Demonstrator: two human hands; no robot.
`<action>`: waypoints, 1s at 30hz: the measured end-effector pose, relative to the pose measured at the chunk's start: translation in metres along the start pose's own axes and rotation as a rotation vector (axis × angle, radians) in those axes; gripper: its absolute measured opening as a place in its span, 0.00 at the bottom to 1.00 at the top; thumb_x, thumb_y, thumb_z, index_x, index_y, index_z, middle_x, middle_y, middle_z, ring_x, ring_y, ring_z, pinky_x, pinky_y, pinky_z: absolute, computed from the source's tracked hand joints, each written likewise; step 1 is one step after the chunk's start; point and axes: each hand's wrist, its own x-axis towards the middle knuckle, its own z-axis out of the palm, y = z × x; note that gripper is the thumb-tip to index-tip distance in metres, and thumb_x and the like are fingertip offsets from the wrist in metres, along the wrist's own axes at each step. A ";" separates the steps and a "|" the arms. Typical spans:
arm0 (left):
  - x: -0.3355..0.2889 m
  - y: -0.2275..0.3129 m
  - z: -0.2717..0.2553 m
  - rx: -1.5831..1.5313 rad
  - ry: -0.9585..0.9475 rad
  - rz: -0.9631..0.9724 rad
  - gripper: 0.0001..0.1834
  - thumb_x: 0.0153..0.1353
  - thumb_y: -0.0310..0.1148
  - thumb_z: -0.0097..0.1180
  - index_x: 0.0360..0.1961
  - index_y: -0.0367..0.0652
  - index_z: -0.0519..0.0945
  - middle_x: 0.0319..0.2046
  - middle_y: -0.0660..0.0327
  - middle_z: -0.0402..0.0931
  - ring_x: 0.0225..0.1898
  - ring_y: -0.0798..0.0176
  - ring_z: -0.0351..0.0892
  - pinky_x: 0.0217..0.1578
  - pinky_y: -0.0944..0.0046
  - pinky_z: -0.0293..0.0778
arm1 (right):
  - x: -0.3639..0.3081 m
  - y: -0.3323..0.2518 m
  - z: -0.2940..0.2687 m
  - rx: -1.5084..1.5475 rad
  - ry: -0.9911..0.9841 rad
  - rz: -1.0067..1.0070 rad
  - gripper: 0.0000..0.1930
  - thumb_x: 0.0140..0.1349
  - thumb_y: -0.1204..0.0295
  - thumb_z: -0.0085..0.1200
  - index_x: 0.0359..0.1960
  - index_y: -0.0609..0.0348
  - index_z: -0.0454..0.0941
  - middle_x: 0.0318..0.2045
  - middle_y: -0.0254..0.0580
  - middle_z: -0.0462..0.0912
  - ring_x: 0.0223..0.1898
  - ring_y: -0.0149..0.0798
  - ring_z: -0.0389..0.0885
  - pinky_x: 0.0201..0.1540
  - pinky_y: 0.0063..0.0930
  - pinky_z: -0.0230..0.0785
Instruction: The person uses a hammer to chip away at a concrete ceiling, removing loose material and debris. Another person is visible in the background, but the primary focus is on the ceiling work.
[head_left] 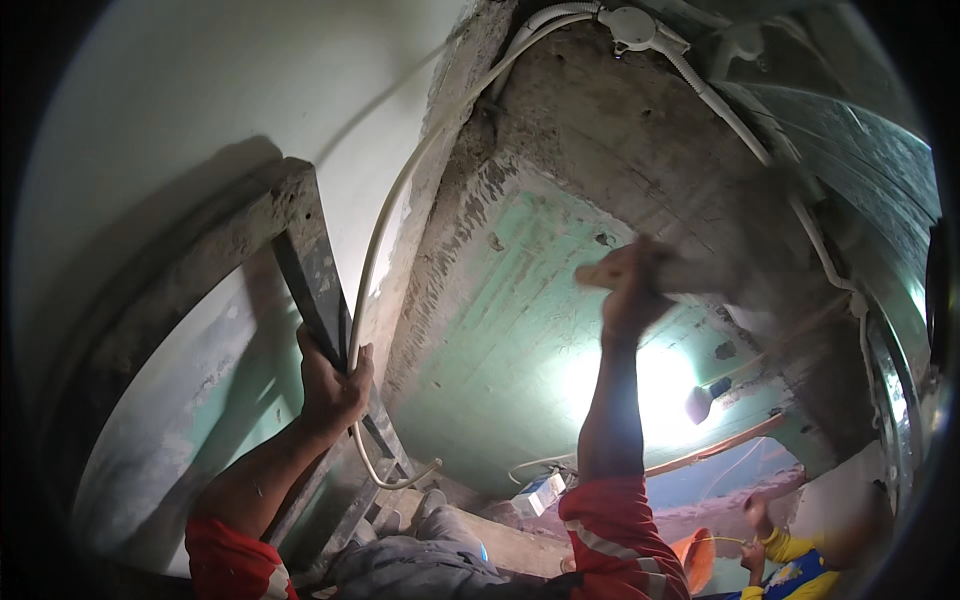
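My left hand (335, 385) is wrapped round the dark flat upright of a worn, angled frame (312, 270) that leans by the white wall. A loose white flexible conduit (385, 215) hangs down past the thumb of that hand, and its lower end curls free. My right hand (632, 290) is raised in front of the rough wall and smeared by motion. Its fingers are closed round a bar-shaped tool (690, 275) with a pale handle. The far end of the tool is too blurred to tell its kind.
A round white junction box (630, 28) with conduits sits at the top. A lit bulb (698, 403) glares beside green plaster (500, 300). At lower right, a person in yellow and blue sleeves (790, 550) holds a thin yellow cable near an orange object (695, 560). A small white box (540, 493) stands below.
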 end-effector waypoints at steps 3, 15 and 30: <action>0.001 -0.005 -0.002 -0.020 -0.014 -0.053 0.28 0.59 0.24 0.58 0.55 0.36 0.57 0.38 0.57 0.66 0.38 0.65 0.69 0.42 0.62 0.70 | 0.025 -0.006 0.012 0.419 -0.087 -0.552 0.15 0.70 0.65 0.46 0.27 0.60 0.76 0.20 0.38 0.78 0.22 0.37 0.76 0.31 0.31 0.70; 0.000 -0.006 0.000 0.038 -0.006 -0.020 0.29 0.58 0.25 0.59 0.56 0.33 0.56 0.38 0.54 0.68 0.39 0.62 0.72 0.43 0.60 0.72 | -0.014 0.032 0.005 -0.179 -0.029 0.409 0.11 0.62 0.67 0.62 0.27 0.54 0.73 0.14 0.32 0.73 0.16 0.26 0.72 0.23 0.25 0.67; 0.003 0.001 0.003 0.014 -0.025 -0.031 0.27 0.58 0.24 0.58 0.54 0.35 0.58 0.38 0.55 0.68 0.38 0.63 0.72 0.40 0.61 0.72 | -0.028 0.109 0.000 -0.457 -0.195 0.103 0.16 0.57 0.65 0.68 0.22 0.58 0.74 0.16 0.33 0.74 0.13 0.27 0.67 0.17 0.26 0.59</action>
